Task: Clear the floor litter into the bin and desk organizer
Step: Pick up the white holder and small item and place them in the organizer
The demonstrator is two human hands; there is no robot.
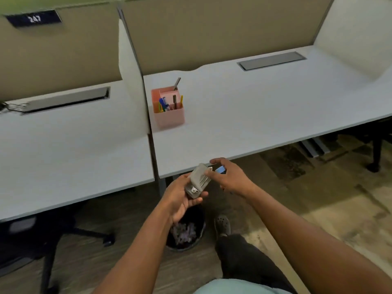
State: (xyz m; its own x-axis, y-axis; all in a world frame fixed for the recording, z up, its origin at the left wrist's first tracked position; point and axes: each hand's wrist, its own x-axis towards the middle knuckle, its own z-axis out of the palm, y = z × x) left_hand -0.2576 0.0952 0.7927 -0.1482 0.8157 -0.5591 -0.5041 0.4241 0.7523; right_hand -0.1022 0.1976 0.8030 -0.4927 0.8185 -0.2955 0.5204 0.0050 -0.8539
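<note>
My left hand (180, 197) grips a grey stapler (197, 180) from below, just in front of the desk edge. My right hand (230, 177) touches the stapler's top end with its fingertips and also holds a small blue object (221, 170); what it is I cannot make out. Directly below my hands a black bin (198, 236) stands on the floor with crumpled purplish litter inside. On the white desk (254, 115) a pink desk organizer (168, 107) holds several pens and coloured items, near the partition.
A divider panel (131, 81) separates two desks. A black office chair base (53, 236) sits under the left desk. My foot in a grey shoe (222, 225) is beside the bin. Grey cable trays (271, 61) are set into both desks. Carpet lies to the right.
</note>
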